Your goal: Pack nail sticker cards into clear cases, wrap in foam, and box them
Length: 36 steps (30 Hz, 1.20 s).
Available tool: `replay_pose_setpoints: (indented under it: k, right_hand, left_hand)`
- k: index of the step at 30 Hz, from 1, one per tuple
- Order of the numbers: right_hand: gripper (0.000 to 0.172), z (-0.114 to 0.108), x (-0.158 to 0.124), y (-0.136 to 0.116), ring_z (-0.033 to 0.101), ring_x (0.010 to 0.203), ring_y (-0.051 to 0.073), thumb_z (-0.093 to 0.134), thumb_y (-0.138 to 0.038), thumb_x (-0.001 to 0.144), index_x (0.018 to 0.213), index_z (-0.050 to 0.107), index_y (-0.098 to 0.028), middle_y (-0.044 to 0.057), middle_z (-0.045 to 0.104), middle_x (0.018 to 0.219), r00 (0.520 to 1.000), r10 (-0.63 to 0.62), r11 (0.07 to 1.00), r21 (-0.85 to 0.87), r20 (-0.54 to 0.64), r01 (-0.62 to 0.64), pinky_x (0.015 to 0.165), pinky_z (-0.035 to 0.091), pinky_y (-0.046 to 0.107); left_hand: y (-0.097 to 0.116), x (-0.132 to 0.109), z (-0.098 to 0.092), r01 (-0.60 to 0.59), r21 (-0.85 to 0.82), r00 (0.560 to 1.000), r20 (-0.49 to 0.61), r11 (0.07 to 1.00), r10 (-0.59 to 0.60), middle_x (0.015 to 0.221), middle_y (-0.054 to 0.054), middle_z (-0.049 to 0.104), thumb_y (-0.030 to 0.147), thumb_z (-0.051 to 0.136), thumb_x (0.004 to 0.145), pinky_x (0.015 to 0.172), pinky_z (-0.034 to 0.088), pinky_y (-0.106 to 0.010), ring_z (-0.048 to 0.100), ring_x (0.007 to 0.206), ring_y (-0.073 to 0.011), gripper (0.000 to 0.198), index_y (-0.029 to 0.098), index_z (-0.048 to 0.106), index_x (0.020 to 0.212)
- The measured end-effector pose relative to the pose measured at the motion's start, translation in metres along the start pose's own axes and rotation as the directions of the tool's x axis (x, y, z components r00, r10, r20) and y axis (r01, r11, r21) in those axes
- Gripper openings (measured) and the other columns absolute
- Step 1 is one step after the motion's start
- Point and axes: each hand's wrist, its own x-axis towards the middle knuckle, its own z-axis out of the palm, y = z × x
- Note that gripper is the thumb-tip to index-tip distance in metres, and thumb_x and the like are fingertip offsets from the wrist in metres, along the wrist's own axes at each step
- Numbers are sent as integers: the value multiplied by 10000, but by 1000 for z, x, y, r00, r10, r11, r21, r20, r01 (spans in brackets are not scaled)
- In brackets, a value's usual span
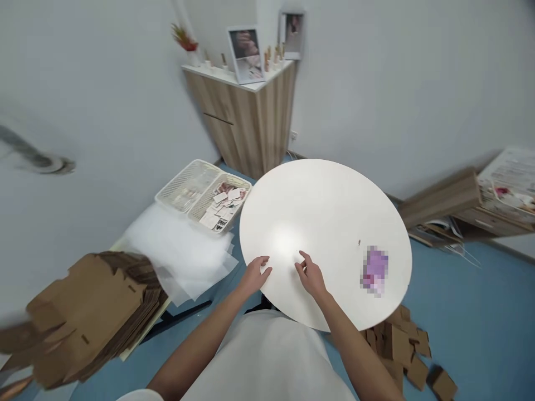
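Note:
Both of my hands hover over the near part of a round white table [321, 206]. My left hand [253, 275] is at the table's left edge, its thumb and fingers apart with nothing between them. To the right of it, my right hand [310, 274] has its fingers loosely curled and spread, also holding nothing. A purple item [377, 264], blurred into blocks so that its kind is hidden, lies on the right side of the table. Close to it is a tiny dark speck [359, 242] too small to name.
Left of the table are a white plastic basket [196, 209] with small cards, white foam sheets [179, 250] and a stack of flattened cardboard boxes [96, 312]. Folded small boxes [401, 345] lie on the floor at right. A wooden cabinet [246, 122] stands behind.

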Motion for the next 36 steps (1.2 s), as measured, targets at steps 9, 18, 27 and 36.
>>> replay_pose_setpoints:
  k: [9, 18, 27, 36]
  right_hand:
    - [369, 36, 16, -23, 540, 610, 137, 399, -387, 788, 1109, 494, -232, 12, 598, 770, 950, -170, 981, 134, 262, 138, 618, 444, 288]
    - [345, 66, 29, -65, 542, 610, 132, 428, -378, 763, 1052, 532, -222, 15, 610, 783, 880, -283, 957, 173, 380, 233, 626, 443, 287]
    - [352, 122, 63, -140, 541, 602, 134, 440, -358, 738, 1033, 547, -200, 16, 609, 767, 877, -347, 938, 137, 333, 319, 618, 444, 289]
    - [381, 152, 89, -191, 566, 776, 169, 459, -375, 729, 1050, 547, -189, 57, 603, 939, 945, -272, 962, 80, 181, 261, 711, 452, 323]
  left_hand:
    - [-29, -61, -19, 238, -143, 953, -157, 961, -260, 1076, -88, 590, 398, 508, 740, 736, 464, -326, 570, 918, -218, 398, 194, 536, 1080]
    - [-30, -59, -56, 198, -232, 950, -195, 953, -245, 1113, -96, 575, 436, 516, 738, 760, 468, -314, 574, 943, -213, 452, 198, 515, 1122]
    - [-74, -48, -128, 103, -166, 945, -292, 981, -149, 1048, -78, 602, 364, 526, 728, 688, 474, -278, 602, 855, -180, 385, 183, 532, 1068]
    - [-106, -21, -189, 2, -130, 965, -258, 992, -35, 1042, -84, 592, 351, 550, 706, 708, 464, -308, 593, 844, -203, 342, 190, 567, 1007]
